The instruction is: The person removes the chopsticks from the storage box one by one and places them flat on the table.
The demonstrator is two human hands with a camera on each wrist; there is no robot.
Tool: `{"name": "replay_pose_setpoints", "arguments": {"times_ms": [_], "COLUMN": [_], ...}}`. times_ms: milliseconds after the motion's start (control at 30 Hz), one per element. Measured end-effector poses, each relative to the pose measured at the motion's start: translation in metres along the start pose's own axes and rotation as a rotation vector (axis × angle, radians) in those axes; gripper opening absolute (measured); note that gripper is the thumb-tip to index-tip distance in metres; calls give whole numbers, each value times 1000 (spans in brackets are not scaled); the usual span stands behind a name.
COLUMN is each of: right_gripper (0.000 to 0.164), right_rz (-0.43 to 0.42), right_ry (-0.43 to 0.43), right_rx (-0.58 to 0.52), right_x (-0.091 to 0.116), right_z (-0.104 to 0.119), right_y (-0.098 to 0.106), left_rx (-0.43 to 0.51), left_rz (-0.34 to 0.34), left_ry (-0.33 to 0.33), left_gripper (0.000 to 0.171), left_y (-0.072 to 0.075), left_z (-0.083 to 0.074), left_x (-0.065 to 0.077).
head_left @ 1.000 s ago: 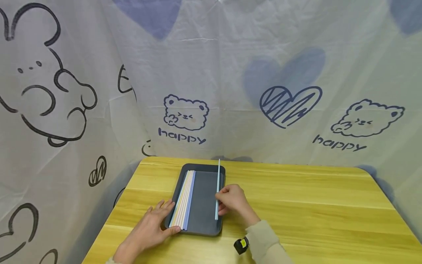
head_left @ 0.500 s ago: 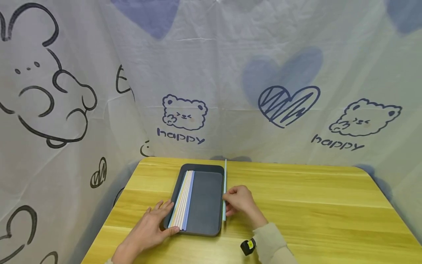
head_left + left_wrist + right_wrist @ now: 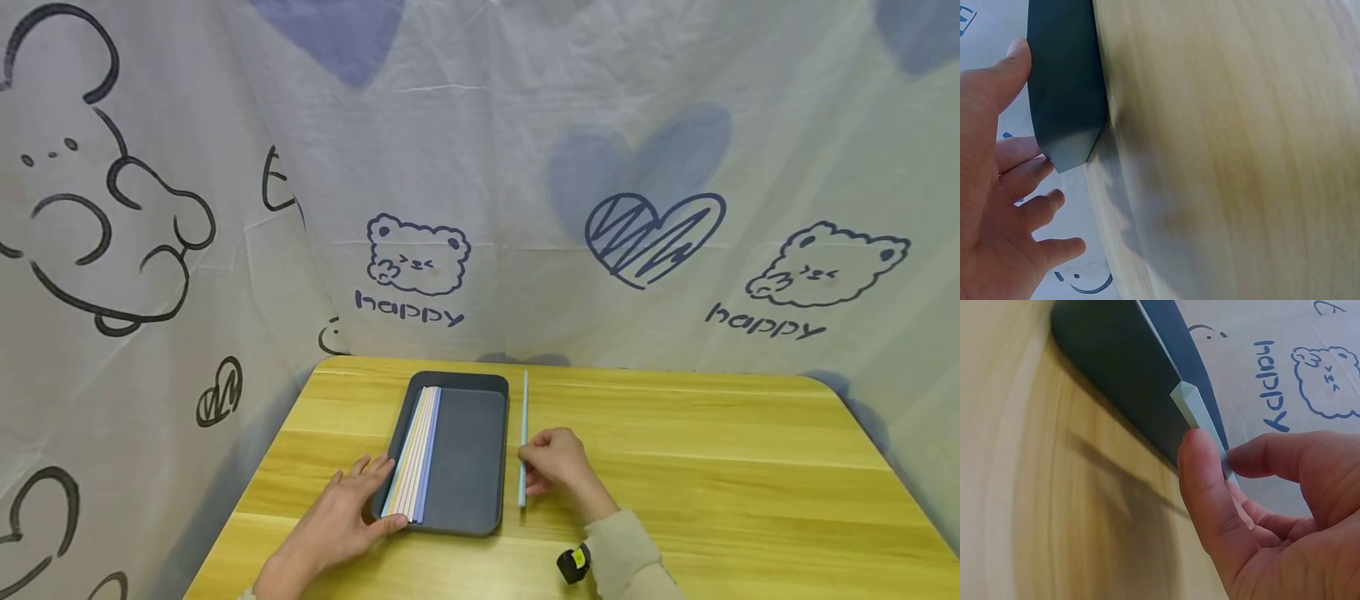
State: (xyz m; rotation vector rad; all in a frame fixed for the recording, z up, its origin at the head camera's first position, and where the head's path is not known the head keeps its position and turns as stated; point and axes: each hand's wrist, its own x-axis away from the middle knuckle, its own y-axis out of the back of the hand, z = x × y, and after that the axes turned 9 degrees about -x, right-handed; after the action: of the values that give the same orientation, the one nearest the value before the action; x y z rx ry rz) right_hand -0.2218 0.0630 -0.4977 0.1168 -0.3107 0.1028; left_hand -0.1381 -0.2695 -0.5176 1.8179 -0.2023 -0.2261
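In the head view a dark grey tray [image 3: 472,450] lies on the table, with several chopsticks [image 3: 414,454] side by side along its left part, in white, yellow, pale blue and blue. My left hand [image 3: 345,512] rests at the tray's near left corner, thumb at the near rim and fingers spread along the left side. To the right of the tray, my right hand [image 3: 558,462] pinches a single light blue chopstick [image 3: 524,417] between thumb and forefinger. The right wrist view shows the square end of this chopstick [image 3: 1189,400] raised over the table, its shadow falling on the wood.
The wooden table [image 3: 712,467] extends right of the tray. A patterned cloth [image 3: 540,183] hangs behind the table's back edge and along its left side. By the right sleeve [image 3: 626,554] is a small black device [image 3: 573,564] with a yellow patch.
My right hand has carried the light blue chopstick rightward, from above the tray's right part out past its right rim. The left hand has stayed at the tray's corner.
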Motion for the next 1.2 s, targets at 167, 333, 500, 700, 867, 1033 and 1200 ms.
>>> {"name": "replay_pose_setpoints", "arguments": {"times_ms": [167, 333, 500, 700, 867, 1033, 1200], "right_gripper": [8, 10, 10, 9, 9, 9, 10], "right_rz": [-2, 0, -6, -12, -11, -12, -9], "right_ry": [-13, -15, -26, -48, -53, -57, -58], "right_rx": [-12, -5, 12, 11, 9, 18, 13], "right_x": [-2, -4, -2, -2, -2, -2, -2], "right_z": [-6, -10, -13, -19, -22, -25, -27], "right_y": [3, 6, 7, 8, 8, 8, 8], "left_rx": [7, 1, 7, 22, 21, 24, 29], "left_rz": [3, 2, 15, 26, 26, 26, 26], "left_ry": [7, 6, 5, 11, 11, 13, 19], "left_gripper": [87, 87, 88, 88, 89, 88, 89], "left_y": [0, 1, 2, 3, 2, 2, 2], "left_z": [-1, -1, 0, 0, 0, 0, 0], "left_x": [0, -1, -2, -2, -2, -2, -1]}}
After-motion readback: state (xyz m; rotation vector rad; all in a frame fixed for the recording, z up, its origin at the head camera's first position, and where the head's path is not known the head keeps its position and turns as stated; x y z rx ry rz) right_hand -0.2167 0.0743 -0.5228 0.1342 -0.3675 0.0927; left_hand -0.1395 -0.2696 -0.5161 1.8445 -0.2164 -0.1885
